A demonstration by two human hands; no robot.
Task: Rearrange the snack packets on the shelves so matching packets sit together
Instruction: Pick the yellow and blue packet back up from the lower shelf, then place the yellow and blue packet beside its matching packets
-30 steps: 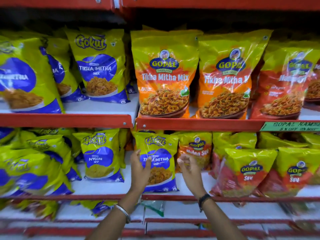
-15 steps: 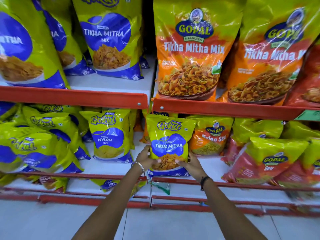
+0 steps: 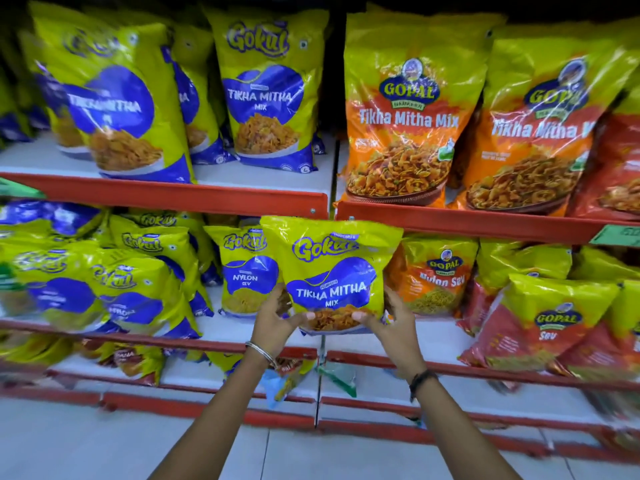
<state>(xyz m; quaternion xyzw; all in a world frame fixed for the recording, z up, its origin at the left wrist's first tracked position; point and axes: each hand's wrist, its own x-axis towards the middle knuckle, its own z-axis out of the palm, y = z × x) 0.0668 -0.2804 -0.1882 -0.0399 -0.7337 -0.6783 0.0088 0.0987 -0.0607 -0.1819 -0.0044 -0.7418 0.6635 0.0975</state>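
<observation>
Gokul Tikha Mitha packet (image 3: 332, 271) | lifted off shelf since earlier | both hands gripping

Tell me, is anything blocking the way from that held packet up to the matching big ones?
The small yellow-and-blue Gokul Tikha Mitha packet, held in both hands, sits below the red shelf edge; it must pass around that lip to reach the large Gokul Tikha Mitha bags. Nothing else intervenes.

The bottom of the held Gokul Tikha Mitha packet (image 3: 330, 278) is hidden by both hands; the Nylon Sev packet (image 3: 247, 271) behind is partly covered, the left-hand packets (image 3: 69, 292) are blurred, and the red packet (image 3: 620, 161) is cut off
</observation>
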